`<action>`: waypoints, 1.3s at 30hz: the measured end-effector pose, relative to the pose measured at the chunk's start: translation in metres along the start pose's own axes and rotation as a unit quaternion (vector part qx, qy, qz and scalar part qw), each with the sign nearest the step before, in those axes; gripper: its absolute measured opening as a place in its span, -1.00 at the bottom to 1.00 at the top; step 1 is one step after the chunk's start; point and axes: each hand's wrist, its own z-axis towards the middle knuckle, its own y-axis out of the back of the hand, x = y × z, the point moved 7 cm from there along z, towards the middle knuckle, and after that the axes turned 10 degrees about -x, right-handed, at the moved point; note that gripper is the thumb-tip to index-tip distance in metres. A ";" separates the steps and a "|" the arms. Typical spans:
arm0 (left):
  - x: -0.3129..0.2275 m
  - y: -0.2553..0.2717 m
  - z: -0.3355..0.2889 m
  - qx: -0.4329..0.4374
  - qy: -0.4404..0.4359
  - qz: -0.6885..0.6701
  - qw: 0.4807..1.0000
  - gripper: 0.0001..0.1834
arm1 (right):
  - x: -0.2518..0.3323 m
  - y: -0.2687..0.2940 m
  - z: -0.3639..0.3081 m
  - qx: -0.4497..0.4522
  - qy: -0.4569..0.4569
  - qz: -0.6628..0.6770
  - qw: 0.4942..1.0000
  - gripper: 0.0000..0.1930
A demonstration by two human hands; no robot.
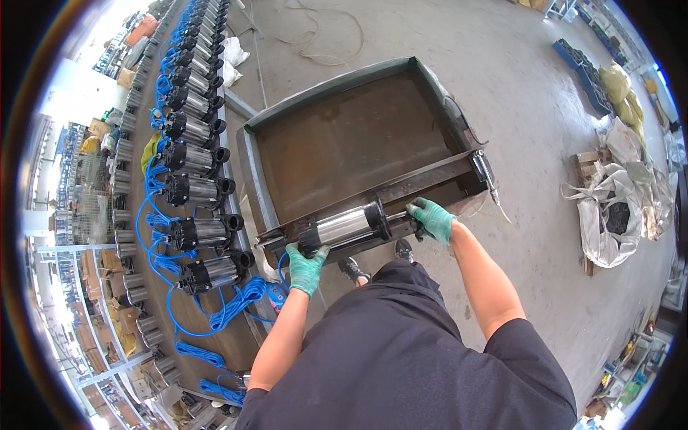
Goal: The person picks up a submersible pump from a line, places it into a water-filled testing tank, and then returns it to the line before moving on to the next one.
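Observation:
A submersible pump [344,226] with a shiny steel body and black ends lies across the near edge of a metal tray. Around its black left end, my left hand [306,271], in a green glove, is closed. At the pump's right end a thin metal rod [396,216] sticks out toward my right hand [432,218], also gloved in green. The fingers of that hand are closed at the rod's outer end. A small dark part beneath those fingers is too hidden to name. Blue cable [284,266] hangs beside my left hand.
The rusty, raised-rim tray [344,143] carries a crossbar with a metal fitting [484,172] at its right. To the left, a long bench [228,344] holds a row of similar pumps [204,233] and coiled blue cables [236,304]. A white sack [609,215] stands on the right.

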 end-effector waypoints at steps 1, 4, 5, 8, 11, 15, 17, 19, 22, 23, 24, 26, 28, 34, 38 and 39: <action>0.000 0.000 0.000 -0.001 0.005 0.000 1.000 -0.25 | -0.001 0.001 -0.002 0.036 -0.015 0.069 0.997 -0.68; -0.002 -0.001 0.000 0.006 0.010 0.006 1.000 -0.23 | -0.001 0.006 -0.010 0.129 -0.043 0.212 0.968 -0.67; 0.001 -0.001 0.001 0.002 0.009 -0.008 1.000 -0.25 | -0.002 0.007 -0.007 0.124 -0.028 0.182 0.975 -0.66; 0.008 -0.003 0.003 -0.007 0.005 -0.037 0.999 -0.29 | -0.001 0.010 -0.002 0.097 -0.004 0.110 0.989 -0.66; 0.010 -0.001 0.002 -0.012 0.004 -0.039 0.999 -0.30 | 0.009 0.010 -0.007 0.097 -0.024 0.010 0.995 -0.65; 0.000 -0.002 0.001 -0.007 0.009 -0.023 1.000 -0.30 | -0.012 0.018 0.007 0.073 -0.016 -0.037 0.997 -0.59; 0.001 -0.003 0.001 -0.001 0.008 -0.016 1.000 -0.30 | -0.022 0.018 0.012 0.054 -0.026 -0.011 0.998 -0.55; 0.004 -0.002 0.003 0.005 -0.001 -0.018 1.000 -0.29 | -0.026 0.018 0.016 0.030 -0.045 0.021 0.998 -0.54; 0.003 0.000 0.002 -0.007 -0.010 0.005 1.000 -0.30 | -0.028 0.016 0.016 0.025 -0.036 0.042 0.998 -0.51; 0.003 0.000 0.002 -0.005 -0.009 0.009 1.000 -0.30 | -0.026 0.017 0.017 0.039 -0.029 0.036 0.998 -0.50; 0.003 0.000 0.002 -0.005 -0.007 0.012 1.000 -0.30 | -0.019 0.015 0.014 0.054 -0.023 0.030 0.998 -0.49; 0.005 0.001 0.002 -0.002 -0.005 0.007 1.000 -0.29 | -0.012 0.014 0.009 0.023 -0.023 -0.019 0.999 -0.47; 0.004 0.000 0.003 0.005 -0.005 -0.008 1.000 -0.27 | -0.008 0.014 0.005 -0.005 -0.028 -0.060 0.998 -0.47; 0.003 -0.001 0.002 0.005 -0.004 -0.002 1.000 -0.26 | -0.018 0.009 0.014 0.000 0.000 0.010 1.000 -0.63; 0.009 -0.001 0.004 -0.003 -0.014 0.002 1.000 -0.26 | -0.021 0.007 0.013 0.012 0.004 0.070 0.997 -0.57; 0.011 -0.002 0.004 -0.004 -0.014 -0.001 1.000 -0.27 | -0.021 0.008 0.014 0.021 -0.002 0.059 0.998 -0.55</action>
